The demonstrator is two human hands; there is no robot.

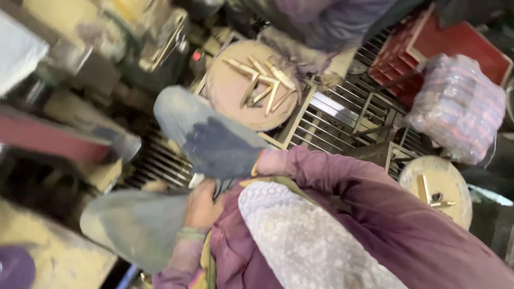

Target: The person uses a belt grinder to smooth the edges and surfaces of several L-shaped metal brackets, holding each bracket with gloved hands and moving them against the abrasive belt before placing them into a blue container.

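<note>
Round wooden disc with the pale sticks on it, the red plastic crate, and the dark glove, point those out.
Round wooden disc (230,101): head view, bare left part of its top.
Red plastic crate (460,45): head view, flat red side.
Dark glove (222,150): head view, its back.
</note>
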